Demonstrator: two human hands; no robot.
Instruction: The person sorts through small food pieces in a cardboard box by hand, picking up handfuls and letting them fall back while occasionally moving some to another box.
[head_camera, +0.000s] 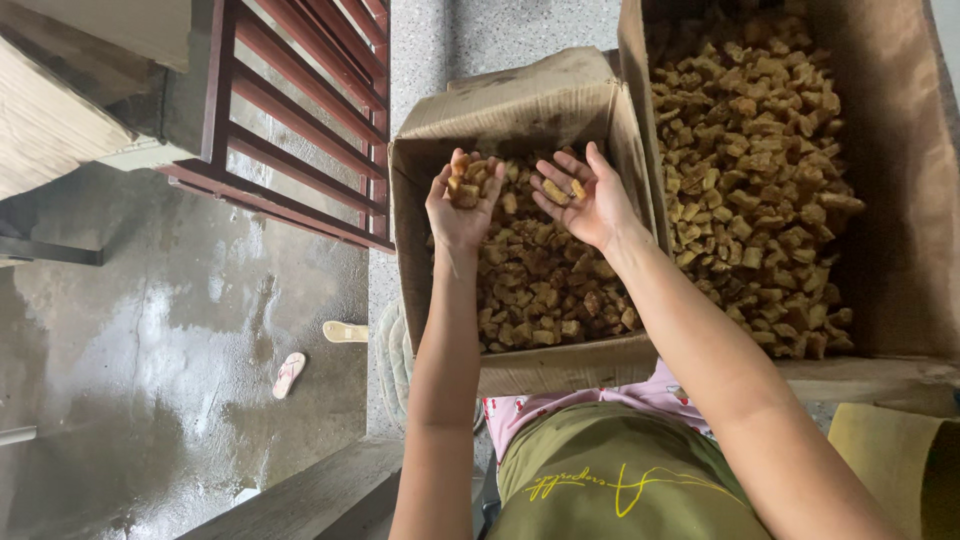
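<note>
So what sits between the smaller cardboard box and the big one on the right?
In the head view, nothing but their own walls: the smaller box stands right against the big box, with the right hand held over the smaller box near that shared edge.

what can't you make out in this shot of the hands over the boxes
- Head view: how many brown chunks the left hand holds; its curled fingers hide them.
- Bottom of the small cardboard box: covered by chunks.
- Large cardboard box: cut off by the top and right edges.
- What the chunks are: too small to tell.
</note>
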